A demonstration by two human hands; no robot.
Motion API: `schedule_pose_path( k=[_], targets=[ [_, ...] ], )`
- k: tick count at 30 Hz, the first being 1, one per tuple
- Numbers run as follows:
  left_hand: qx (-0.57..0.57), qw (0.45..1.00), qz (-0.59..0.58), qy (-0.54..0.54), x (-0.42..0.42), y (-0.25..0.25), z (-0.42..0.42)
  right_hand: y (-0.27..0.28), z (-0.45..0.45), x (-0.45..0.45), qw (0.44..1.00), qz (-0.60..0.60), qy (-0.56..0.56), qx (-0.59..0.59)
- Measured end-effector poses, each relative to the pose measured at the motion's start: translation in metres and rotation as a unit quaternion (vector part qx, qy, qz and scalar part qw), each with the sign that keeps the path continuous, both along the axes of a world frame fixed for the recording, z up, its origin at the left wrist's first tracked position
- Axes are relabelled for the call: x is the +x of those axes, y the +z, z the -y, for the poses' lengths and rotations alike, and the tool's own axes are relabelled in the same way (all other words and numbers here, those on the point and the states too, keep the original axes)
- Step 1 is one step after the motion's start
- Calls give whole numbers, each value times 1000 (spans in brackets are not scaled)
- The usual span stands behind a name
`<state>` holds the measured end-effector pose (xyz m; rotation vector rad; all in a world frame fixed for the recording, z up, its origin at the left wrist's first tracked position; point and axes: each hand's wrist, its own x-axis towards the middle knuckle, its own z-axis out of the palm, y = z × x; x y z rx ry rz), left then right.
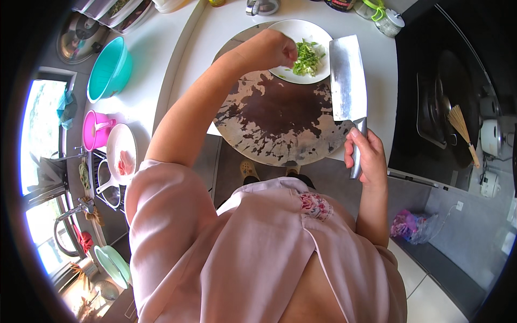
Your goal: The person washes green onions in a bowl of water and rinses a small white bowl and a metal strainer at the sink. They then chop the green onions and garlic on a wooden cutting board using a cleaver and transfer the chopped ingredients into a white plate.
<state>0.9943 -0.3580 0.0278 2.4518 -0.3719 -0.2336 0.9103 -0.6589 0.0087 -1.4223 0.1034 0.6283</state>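
Note:
My right hand point(367, 152) grips the metal handle of a cleaver point(348, 78), its broad blade pointing away from me beside the plate. At the left rim of a white plate point(286, 29), my left hand point(278, 47) hangs with its fingers curled inward; whether anything is between them cannot be told. Chopped green onion point(307, 58) lies heaped on the plate. Beneath it, the plate rests on the far part of a round wooden chopping board point(278, 109), whose surface is dark and wet-looking in the middle.
A black cooktop point(436, 121) with a bamboo brush point(462, 131) lies right. Glass jars point(389, 22) and a metal-handled vessel point(263, 7) stand behind the board. Leftward are a turquoise basin point(109, 70), a pink pitcher point(97, 129) and a white pan point(121, 141) holding raw meat point(124, 162).

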Motion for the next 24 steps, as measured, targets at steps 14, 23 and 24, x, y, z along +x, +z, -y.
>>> schedule_pose_path(
  k=[14, 23, 24],
  targets=[
    [-7, 992, 114, 47, 18, -22, 18, 5, -11, 11, 1000, -7, -16, 21],
    [-60, 983, 160, 74, 8, -2, 14, 6, -11, 10, 1000, -1, -21, 17],
    [-81, 980, 161, 80, 9, 2, 8, 5, -10, 11, 1000, 2, -21, 17]
  ],
)
